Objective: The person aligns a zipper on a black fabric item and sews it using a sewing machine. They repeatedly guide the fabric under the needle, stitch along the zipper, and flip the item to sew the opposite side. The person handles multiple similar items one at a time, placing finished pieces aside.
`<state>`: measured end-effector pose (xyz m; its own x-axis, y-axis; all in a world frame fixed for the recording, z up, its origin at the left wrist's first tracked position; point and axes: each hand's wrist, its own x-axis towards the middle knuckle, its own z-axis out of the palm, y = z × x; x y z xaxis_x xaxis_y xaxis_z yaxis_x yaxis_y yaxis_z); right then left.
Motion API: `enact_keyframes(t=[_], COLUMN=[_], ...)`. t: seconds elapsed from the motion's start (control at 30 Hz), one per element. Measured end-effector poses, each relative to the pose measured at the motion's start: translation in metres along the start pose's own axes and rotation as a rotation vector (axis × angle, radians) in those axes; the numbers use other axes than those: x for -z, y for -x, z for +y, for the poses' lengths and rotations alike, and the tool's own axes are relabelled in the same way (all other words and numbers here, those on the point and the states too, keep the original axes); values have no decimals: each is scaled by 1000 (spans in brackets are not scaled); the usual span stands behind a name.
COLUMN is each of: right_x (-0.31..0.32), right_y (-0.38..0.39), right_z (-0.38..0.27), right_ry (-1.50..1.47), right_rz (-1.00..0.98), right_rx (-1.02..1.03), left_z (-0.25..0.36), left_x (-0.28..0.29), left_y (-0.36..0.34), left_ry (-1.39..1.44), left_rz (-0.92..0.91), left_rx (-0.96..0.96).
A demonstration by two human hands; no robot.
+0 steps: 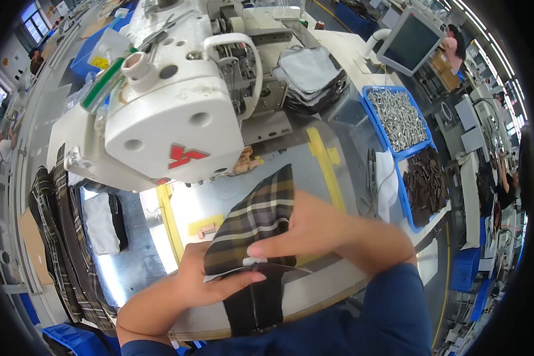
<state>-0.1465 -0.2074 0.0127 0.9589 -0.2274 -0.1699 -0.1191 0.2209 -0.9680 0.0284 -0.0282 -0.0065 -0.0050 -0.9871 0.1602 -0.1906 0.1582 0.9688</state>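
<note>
Shiny metal worktop [139,270] here, left fingers [237,283] and right fingers [270,247] both pinch a floppy plaid cloth [252,219] near its front edge, chunky white sewing machine [172,118] with rounded casing beyond

Place: we work in a sewing workshop | Signs: white sewing machine [172,115], stacked fabric pieces [307,66], distant workers [453,51]

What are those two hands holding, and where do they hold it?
Plaid cloth: the left hand holds its lower-left edge, the right hand its right side.
</note>
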Motion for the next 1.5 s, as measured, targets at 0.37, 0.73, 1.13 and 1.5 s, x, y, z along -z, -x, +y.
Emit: enact_keyframes(t=[0.37,0.73,1.13,1.5], right_x=[-8,-15,-25,-34], right_y=[6,12,13,9], right_z=[-6,-2,14,5], right_ry=[409,502,553,390], right_rz=[-77,-20,74,109], right_rx=[69,140,362,149], left_z=[-20,-1,8,-4], left_x=[7,0,-5,-2], left_y=[34,18,22,20], left_ry=[-744,-1121,-1260,-1135], left_rz=[278,154,99,106], left_rx=[-379,-846,-936,-1163])
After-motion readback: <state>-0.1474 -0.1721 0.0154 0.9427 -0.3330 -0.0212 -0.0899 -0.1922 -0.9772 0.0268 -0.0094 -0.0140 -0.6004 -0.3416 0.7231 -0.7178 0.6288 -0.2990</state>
